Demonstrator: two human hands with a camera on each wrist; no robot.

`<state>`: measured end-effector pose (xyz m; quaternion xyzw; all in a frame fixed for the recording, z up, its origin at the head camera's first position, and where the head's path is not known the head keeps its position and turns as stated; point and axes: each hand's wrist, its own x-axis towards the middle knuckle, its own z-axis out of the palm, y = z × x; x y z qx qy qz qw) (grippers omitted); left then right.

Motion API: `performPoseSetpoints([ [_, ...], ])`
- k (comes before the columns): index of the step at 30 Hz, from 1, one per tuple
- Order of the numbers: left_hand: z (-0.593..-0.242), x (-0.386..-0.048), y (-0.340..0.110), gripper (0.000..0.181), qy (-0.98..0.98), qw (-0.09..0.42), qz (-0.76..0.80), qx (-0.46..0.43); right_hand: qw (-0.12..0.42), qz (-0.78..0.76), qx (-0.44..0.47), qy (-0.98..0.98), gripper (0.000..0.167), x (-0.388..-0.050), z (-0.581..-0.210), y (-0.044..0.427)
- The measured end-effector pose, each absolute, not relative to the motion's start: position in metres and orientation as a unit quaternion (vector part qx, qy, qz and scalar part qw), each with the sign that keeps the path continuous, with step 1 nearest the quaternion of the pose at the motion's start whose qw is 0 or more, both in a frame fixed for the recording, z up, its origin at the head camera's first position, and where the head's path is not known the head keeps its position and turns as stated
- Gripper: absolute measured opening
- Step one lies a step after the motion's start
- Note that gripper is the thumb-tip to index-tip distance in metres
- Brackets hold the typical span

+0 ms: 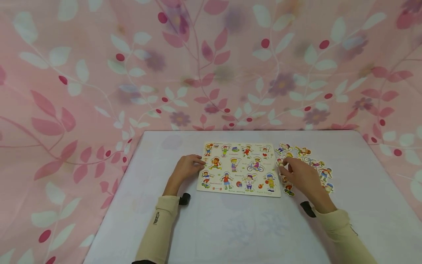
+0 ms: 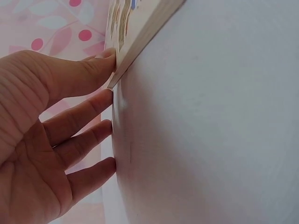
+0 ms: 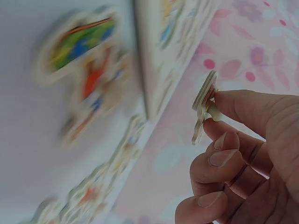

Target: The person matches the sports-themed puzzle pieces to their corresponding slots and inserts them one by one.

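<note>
A pale wooden puzzle board (image 1: 277, 185) with pictures of children at sports lies flat on the table. My left hand (image 1: 190, 166) is at its left edge; in the left wrist view the thumb (image 2: 96, 72) touches the board's edge, and the other fingers reach out fairly straight beside it. My right hand (image 1: 301, 176) is just off the board's right side. Between thumb and index finger it pinches a small flat puzzle piece (image 3: 204, 93), seen edge-on in the right wrist view, so its picture is hidden. The other right fingers are curled.
Several loose puzzle pieces, among them a skateboarder (image 1: 289, 189) and a red-shirted figure (image 1: 325, 174), lie right of the board, around and under the right hand. The white-covered table (image 1: 230, 227) ends at a pink floral curtain (image 1: 211, 66).
</note>
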<state>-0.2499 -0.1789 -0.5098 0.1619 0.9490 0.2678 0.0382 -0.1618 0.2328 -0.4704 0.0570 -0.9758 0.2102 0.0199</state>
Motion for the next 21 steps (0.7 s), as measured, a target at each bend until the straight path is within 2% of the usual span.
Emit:
performPoseSetpoints([
  [9, -0.510, -0.251, -0.178, 0.017, 0.949, 0.041, 0.265, 0.167, 0.061, 0.229, 0.097, -0.967, 0.017, -0.187, -0.472, 0.200],
  [21, -0.510, -0.250, -0.179, 0.018, 0.947, 0.041, 0.276, 0.162, 0.033, 0.264, 0.118, -0.957, 0.019, -0.229, -0.466, 0.157],
])
